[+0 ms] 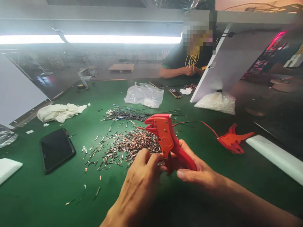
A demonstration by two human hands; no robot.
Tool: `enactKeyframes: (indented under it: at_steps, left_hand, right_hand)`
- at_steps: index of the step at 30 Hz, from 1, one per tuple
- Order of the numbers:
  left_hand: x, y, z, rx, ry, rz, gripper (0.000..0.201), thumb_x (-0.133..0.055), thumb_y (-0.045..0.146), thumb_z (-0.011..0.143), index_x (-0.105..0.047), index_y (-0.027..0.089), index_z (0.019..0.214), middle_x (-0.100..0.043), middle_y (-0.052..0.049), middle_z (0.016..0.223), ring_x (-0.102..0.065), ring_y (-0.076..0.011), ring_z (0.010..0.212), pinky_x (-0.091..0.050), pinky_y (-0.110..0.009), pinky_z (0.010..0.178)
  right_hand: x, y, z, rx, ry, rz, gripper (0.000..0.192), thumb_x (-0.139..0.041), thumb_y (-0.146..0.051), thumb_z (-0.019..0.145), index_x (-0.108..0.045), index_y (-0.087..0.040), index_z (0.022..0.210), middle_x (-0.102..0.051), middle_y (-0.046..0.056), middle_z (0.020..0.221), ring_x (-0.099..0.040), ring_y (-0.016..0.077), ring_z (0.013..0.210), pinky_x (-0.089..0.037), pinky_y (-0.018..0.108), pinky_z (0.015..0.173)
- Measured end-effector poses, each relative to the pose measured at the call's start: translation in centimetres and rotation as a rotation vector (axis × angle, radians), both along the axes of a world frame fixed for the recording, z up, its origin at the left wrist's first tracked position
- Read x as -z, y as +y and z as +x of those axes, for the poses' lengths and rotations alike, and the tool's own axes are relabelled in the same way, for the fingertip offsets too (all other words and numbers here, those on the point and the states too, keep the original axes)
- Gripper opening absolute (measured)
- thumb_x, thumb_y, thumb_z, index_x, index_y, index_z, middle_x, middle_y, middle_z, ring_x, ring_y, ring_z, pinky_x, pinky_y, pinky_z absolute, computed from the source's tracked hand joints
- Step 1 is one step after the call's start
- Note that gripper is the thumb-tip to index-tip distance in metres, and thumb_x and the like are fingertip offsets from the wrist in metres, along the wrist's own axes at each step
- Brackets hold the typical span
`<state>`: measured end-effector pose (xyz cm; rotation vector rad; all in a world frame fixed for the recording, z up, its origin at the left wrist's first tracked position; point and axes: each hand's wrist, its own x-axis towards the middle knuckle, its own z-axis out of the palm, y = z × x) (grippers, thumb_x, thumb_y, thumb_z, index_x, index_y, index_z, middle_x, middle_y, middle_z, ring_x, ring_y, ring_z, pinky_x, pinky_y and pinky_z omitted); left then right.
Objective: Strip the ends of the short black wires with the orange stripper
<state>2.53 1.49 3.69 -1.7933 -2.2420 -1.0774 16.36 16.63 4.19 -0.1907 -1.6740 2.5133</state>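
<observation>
Orange wire stripper, counter centre: right hand clenched on its handles, left hand pinching at its jaws; stripped scraps heaped at 11 o'clock, wire bundle beyond unprocessed.

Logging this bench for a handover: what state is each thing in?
Stripper: upright, gripped by right hand.
Left hand: fingers at the stripper's handle.
Second stripper: lying on mat, unheld.
Phone: screen dark, flat.
Terminals: loose heap.
Cloth: crumpled.
</observation>
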Motion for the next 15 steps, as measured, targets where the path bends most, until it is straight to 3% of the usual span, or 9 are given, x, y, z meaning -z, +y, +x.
enactKeyframes:
  at_steps: [3, 6, 10, 15]
  left_hand:
    - [-0.8, -0.5, -1.4, -0.087, 0.155, 0.151, 0.027, -0.046, 0.006, 0.093, -0.061, 0.024, 0.107, -0.047, 0.002, 0.077, -0.049, -0.0106, 0.06, -0.042, -0.018, 0.053]
    - [-1.6, -1.2, -2.9, -0.2, 0.229, 0.296, 0.025, -0.048, 0.003, 0.093, -0.061, 0.021, 0.107, -0.048, 0.002, 0.072, -0.046, -0.0116, 0.064, -0.042, -0.021, 0.059]
    - [-2.2, -1.7, -3.7, -0.311, 0.116, 0.333, 0.028, -0.048, 0.002, 0.094, -0.055, 0.02, 0.115, -0.056, 0.0, 0.077, -0.05, -0.0126, 0.069, -0.043, -0.024, 0.062]
    - [-2.3, -1.7, -3.7, -0.184, 0.122, 0.375, 0.025, -0.05, -0.001, 0.092, -0.059, 0.021, 0.103, -0.057, 0.0, 0.079, -0.051, -0.012, 0.072, -0.044, -0.024, 0.062]
  right_hand:
    - [-0.4, -0.1, -0.2, -0.039, 0.064, -0.039, 0.056, -0.071, -0.035, 0.083, -0.049, -0.023, 0.133, -0.062, 0.007, 0.105, -0.056, 0.0221, 0.093, -0.044, 0.036, 0.081]
    - [-0.2, -0.4, -0.3, -0.097, 0.077, -0.173, 0.048, -0.069, -0.033, 0.081, -0.059, -0.017, 0.125, -0.063, 0.011, 0.109, -0.059, 0.0236, 0.091, -0.047, 0.039, 0.081]
    - [0.6, -0.8, -0.2, -0.214, 0.052, -0.378, 0.055, -0.071, -0.025, 0.073, -0.059, -0.019, 0.126, -0.066, 0.009, 0.104, -0.062, 0.0255, 0.091, -0.048, 0.044, 0.083]
    - [1.3, -0.9, -0.4, -0.291, 0.059, -0.369, 0.053, -0.071, -0.024, 0.072, -0.06, -0.02, 0.123, -0.072, 0.011, 0.101, -0.067, 0.0271, 0.092, -0.043, 0.041, 0.081]
